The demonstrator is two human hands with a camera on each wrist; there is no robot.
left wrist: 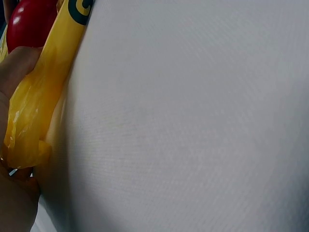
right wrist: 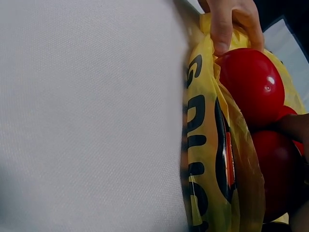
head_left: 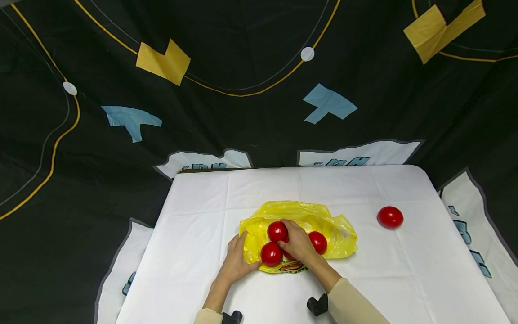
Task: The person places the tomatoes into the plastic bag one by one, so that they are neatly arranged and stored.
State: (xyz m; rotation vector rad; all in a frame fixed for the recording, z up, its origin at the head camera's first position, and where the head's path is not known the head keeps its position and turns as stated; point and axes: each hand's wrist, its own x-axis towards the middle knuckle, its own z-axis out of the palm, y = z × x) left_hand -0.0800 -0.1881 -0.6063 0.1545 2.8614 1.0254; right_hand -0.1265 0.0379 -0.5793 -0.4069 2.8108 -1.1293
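A yellow plastic bag (head_left: 340, 240) lies spread on the white table, with several glossy red balls (head_left: 271, 254) on or in it. My left hand (head_left: 236, 260) grips the bag's left edge; its thumb touches the nearest ball. In the left wrist view that thumb (left wrist: 19, 67) presses the bag beside a red ball (left wrist: 31, 24). My right hand (head_left: 299, 243) reaches over the bag from the right, fingers bent round a red ball (head_left: 288, 255) mostly hidden beneath it. Its index fingertip is against another ball (head_left: 277, 231). One more ball (head_left: 318, 242) sits right of this hand.
A lone red ball (head_left: 390, 217) rests on the white tablecloth (head_left: 404, 270) at the right. Behind the table hangs a dark curtain (head_left: 243, 126) with blue and yellow shapes. Black wrist devices (head_left: 317, 305) show at the sleeves.
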